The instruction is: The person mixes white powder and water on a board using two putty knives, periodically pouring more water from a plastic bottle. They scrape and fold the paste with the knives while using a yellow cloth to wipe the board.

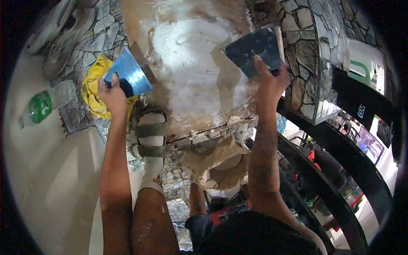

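My left hand (112,97) is closed around a wide putty knife (131,70) with a shiny metal blade and a dark handle, thumb on top. My right hand (271,84) pinches a dark, flat, four-sided spreader (250,47) with pale smears on its face. Both tools are raised over a brown wooden board (138,25) that is coated in its middle with white, wet-looking filler (187,55). The spreader casts a shadow on the board. Just beyond my left hand lies a crumpled yellow bag (91,87).
A green-labelled clear bottle (40,107) lies at the left. My sandalled foot (151,131) stands at the board's near left corner. A torn brown paper sack (223,163) sits below the board. Black railing bars (327,170) run down the right, beside a stone-patterned pillar (299,55).
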Motion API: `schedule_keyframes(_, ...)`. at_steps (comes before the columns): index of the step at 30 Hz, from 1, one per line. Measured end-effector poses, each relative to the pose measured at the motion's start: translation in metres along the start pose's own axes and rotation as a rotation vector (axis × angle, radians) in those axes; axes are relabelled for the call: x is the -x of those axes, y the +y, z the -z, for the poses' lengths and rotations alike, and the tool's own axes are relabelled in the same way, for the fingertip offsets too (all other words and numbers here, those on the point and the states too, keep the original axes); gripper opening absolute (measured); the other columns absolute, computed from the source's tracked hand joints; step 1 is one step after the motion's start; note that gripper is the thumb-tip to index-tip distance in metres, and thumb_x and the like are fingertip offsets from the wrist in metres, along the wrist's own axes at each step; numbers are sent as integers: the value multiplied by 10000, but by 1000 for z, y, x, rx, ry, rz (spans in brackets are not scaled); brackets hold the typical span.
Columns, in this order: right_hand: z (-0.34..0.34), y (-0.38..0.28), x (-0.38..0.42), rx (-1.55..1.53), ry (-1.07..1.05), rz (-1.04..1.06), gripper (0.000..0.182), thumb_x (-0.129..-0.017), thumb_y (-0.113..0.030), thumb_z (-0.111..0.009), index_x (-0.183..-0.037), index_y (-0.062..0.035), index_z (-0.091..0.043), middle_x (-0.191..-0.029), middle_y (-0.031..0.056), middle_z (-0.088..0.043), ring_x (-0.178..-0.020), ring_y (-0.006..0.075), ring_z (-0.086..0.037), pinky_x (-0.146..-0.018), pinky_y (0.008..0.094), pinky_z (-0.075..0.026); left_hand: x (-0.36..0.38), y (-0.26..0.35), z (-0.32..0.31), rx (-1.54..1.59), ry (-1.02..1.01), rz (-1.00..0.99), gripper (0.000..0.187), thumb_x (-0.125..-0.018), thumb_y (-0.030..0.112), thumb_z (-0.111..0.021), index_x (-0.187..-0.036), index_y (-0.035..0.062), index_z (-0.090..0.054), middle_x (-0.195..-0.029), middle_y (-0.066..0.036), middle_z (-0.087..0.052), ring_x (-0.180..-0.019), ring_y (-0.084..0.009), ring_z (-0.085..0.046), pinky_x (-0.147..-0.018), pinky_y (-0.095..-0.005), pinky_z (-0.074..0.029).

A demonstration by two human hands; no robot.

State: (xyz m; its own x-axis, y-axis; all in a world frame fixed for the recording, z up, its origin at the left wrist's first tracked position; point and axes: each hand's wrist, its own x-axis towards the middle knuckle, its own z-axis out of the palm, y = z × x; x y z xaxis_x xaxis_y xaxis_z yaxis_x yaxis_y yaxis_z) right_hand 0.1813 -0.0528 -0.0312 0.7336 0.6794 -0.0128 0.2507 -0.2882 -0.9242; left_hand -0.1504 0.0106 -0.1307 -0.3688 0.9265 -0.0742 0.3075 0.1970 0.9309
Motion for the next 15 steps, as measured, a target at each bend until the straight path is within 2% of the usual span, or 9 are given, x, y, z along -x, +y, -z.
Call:
schedule_keyframes(2, 5, -2, -7, 175, -52, 11, 160, -770, -15, -686, -917, -16, -624, -808, 21, -639, -686, 97, -565, -643, 254, -461, 5, -12, 6, -124, 33, 32, 196, -885, 68, -586, -1046, -38, -556, -958, -80, -586, -891, -152, -526, -815, -285, -420)
schedule_keyframes(3, 9, 16, -17, 173, -95, 108, 205, -762, -17, -685, -953, -17, -610, -832, 23, -630, -709, 96, -560, -649, 247, -451, 4, -24, 7, -177, 15, -50, 231, -899, 107, -578, -1080, -34, -546, -1004, -110, -585, -938, -183, -534, -837, -305, -417)
schedule_keyframes(6, 15, 29, -36, 212, -160, 166, 234, -763, -27, -686, -979, -21, -596, -879, 30, -629, -737, 95, -557, -657, 237, -440, 4, -32, 1, -228, 74, -171, 246, -904, 139, -580, -1087, -21, -544, -990, -137, -595, -921, -211, -548, -839, -316, -421)
schedule_keyframes(7, 17, 31, -39, 142, -185, 139, 236, -768, -28, -680, -987, -21, -592, -877, 30, -624, -737, 99, -553, -657, 245, -439, 1, -31, 1, -286, 104, -188, 262, -914, 180, -565, -1101, -3, -537, -986, -178, -615, -876, -278, -594, -802, -359, -449)
schedule_keyframes(10, 32, 49, -40, 67, -186, 14, 237, -792, -33, -660, -1015, -19, -582, -862, 27, -609, -734, 110, -542, -663, 270, -440, 3, -27, -1, -441, 127, -226, 284, -918, 226, -541, -1113, 20, -533, -979, -212, -625, -840, -365, -622, -753, -428, -468)
schedule_keyframes(11, 41, 71, -37, 128, -143, -46, 234, -805, -36, -650, -1027, -16, -579, -850, 25, -604, -730, 115, -540, -671, 280, -441, 6, -34, -2, -512, 130, -371, 329, -917, 289, -506, -1130, 39, -527, -996, -233, -622, -850, -424, -613, -730, -483, -468)
schedule_keyframes(12, 46, 87, -34, 186, -98, -106, 231, -818, -39, -640, -1038, -14, -575, -838, 23, -598, -726, 120, -537, -679, 290, -443, 7, -33, -4, -556, 96, -352, 339, -915, 298, -500, -1137, 44, -527, -1007, -226, -622, -859, -421, -613, -735, -483, -470)
schedule_keyframes(14, 52, 96, -10, 401, -85, -16, 217, -840, -63, -629, -1043, -15, -568, -827, 28, -582, -711, 126, -528, -687, 296, -436, 10, -31, -5, -651, 34, -312, 359, -911, 317, -489, -1153, 55, -525, -1028, -212, -621, -877, -415, -612, -746, -485, -472)
schedule_keyframes(15, 59, 108, -2, 386, -123, 21, 238, -842, -75, -633, -1061, -15, -562, -853, 36, -586, -739, 122, -536, -691, 285, -436, 9, -37, -5, -703, 11, -323, 371, -910, 312, -483, -1181, 60, -512, -1068, -186, -617, -895, -400, -615, -750, -476, -481)
